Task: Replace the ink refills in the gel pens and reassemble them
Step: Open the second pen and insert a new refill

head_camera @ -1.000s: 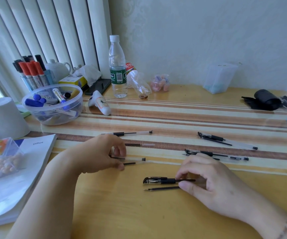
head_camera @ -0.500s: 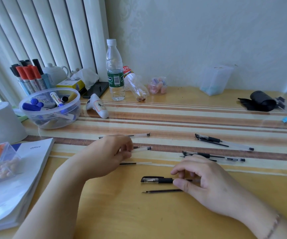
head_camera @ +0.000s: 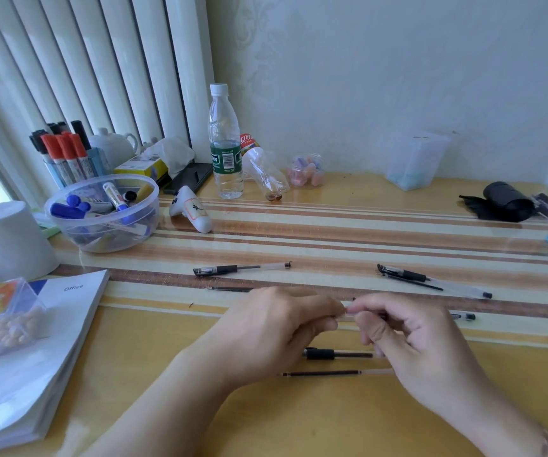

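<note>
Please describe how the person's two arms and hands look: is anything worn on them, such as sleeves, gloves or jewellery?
Both forearms are bare, with no sleeves in view. The left hand and the right hand wear no gloves, and no rings show. A thin bracelet seems to sit on the right wrist at the frame's lower edge; it is blurred.

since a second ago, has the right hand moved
Yes. The right hand has lifted off the black pen on the table and gone up and left to meet the left hand.

Table [head_camera: 266, 423] – glossy yellow wood look; bowl [head_camera: 68, 225], bottle [head_camera: 224, 127] – clear plastic.
</note>
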The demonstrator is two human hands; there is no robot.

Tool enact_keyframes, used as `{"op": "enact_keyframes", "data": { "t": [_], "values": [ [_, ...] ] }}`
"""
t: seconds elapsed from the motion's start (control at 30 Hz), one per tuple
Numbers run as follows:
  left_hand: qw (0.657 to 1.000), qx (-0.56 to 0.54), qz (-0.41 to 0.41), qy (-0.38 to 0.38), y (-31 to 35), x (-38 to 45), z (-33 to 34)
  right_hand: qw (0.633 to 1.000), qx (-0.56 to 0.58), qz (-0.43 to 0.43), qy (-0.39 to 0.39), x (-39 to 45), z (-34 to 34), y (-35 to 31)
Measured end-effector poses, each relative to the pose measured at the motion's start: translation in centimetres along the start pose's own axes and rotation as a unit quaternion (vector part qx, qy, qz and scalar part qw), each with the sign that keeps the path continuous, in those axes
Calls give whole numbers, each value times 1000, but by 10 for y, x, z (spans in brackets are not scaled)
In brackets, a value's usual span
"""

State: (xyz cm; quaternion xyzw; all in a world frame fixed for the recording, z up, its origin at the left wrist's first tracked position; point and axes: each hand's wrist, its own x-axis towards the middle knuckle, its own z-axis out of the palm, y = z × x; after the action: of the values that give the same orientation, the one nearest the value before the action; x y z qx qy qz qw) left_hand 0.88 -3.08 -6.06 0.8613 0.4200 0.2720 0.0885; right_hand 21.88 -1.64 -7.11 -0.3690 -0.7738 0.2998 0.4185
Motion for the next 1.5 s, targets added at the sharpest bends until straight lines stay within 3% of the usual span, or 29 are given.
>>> {"op": "enact_keyframes", "data": {
  "t": [0.33,0.67,0.9,1.0,1.3,1.5],
  "values": [
    [998,-59,25,1,3,4,-1,1000,-15,6,17,-1,0,2],
    [991,-131,-12,-24,2,1,0,996,-47,-75,16,-1,-4,1],
    [998,-38,-49,16,-1,0,2,995,-28,-61,67,1,-9,3],
    [998,-2,-65,-5,-2,-1,4,996,-30,-55,60,1,-7,6],
    [991,-104,-72,-33,-2,-2,-2,995,-45,-79,36,1,-9,6],
    [996,-3,-68,60,-8,-4,-8,994,-16,-28,100,5,-21,9]
  ]
}}
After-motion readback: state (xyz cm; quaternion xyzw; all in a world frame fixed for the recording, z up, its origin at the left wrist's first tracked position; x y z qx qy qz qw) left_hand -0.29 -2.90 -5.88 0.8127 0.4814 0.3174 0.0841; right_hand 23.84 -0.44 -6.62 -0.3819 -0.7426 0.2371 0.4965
